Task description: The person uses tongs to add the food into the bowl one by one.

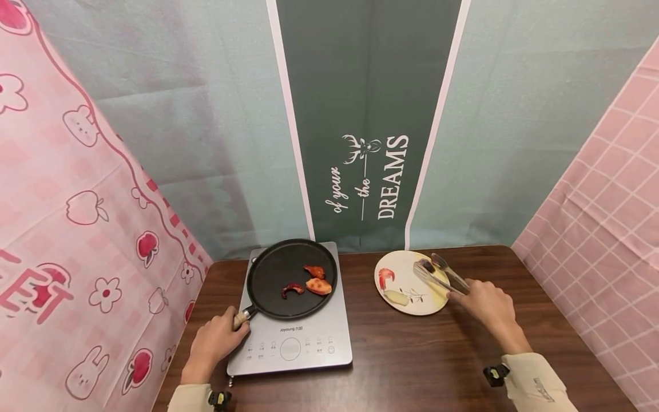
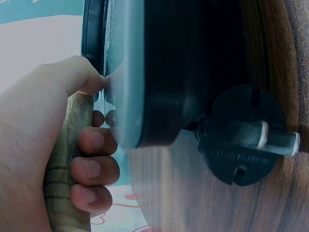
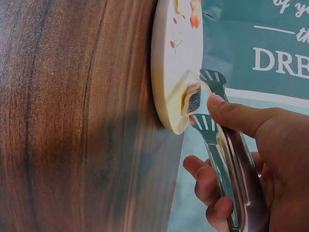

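My left hand [image 1: 218, 337] grips the wooden handle [image 2: 67, 159] of a flat black pan [image 1: 278, 274] on a silver induction cooker [image 1: 319, 326]. The pan holds a curled dark red piece [image 1: 292, 289], a reddish-brown piece [image 1: 314, 271] and an orange-brown piece [image 1: 319, 286]. Metal tongs [image 3: 236, 164] are in my right hand [image 1: 489, 306], thumb on one arm and fingers round the other. Their slotted tips stand apart on either side of a dark-and-pale food piece [image 3: 194, 101] at the right of a plate [image 1: 399, 264]. A red shrimp-like piece [image 1: 385, 278] and a pale oval piece [image 1: 396, 297] lie there too.
Cooker and plate stand on a dark wooden table [image 1: 391, 355], apart from each other. A black two-pin plug [image 2: 241, 140] shows by the cooker's near left corner. A green printed curtain [image 1: 370, 86] backs the table; pink curtains [image 1: 607, 229] flank it.
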Motion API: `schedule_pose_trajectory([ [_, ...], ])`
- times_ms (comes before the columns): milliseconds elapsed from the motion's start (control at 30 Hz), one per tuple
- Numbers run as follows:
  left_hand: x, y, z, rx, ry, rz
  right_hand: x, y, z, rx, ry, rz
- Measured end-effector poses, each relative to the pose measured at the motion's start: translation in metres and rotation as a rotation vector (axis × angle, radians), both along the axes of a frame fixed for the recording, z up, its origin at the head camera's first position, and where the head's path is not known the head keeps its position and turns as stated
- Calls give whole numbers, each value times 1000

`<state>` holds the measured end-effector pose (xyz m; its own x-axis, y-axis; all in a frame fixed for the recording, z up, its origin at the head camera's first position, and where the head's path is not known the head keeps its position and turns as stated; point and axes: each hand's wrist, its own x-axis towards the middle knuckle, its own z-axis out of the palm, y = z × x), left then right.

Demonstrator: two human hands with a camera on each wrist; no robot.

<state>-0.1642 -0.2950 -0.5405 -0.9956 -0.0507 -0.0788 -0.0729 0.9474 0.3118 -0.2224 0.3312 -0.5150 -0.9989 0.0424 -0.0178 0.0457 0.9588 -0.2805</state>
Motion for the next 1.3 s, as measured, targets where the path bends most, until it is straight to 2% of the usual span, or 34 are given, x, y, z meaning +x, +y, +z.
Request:
schedule_pose_trajectory([
  [567,-1,0,0,-6,-12,2,-2,0,0,-8,-34,-11],
  [1300,0,-1,-2,2,-4,-3,-3,2,-3,0,22,-3],
])
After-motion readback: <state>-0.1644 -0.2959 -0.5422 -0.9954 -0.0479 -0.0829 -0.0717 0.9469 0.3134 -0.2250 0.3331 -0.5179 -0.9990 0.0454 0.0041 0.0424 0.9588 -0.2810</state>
